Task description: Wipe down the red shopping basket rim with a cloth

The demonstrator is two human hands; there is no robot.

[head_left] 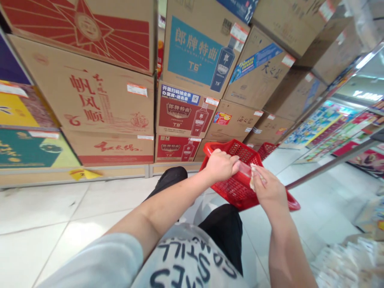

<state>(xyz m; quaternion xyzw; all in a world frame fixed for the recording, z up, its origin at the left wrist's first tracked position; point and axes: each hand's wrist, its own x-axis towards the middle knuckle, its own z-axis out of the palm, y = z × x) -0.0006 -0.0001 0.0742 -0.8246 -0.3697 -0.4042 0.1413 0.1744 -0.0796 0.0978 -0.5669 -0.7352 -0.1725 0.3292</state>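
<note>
A red plastic shopping basket (232,192) with perforated walls hangs in front of my knees, tilted to one side. My left hand (221,164) is closed around its handle (244,169), a pinkish-red bar that shows between my two hands. At the other end of that bar, my right hand (270,191) pinches a crumpled whitish cloth or tissue (253,178) against the handle. Whether the right fingers also wrap the bar itself is hidden.
Stacked cardboard cartons (108,100) with price tags line the shelf ahead. A yellow tag (84,174) sticks out from the shelf's base. A grey metal pole (333,164) slants at right, above white bagged goods (354,262). White floor tiles (39,240) lie below.
</note>
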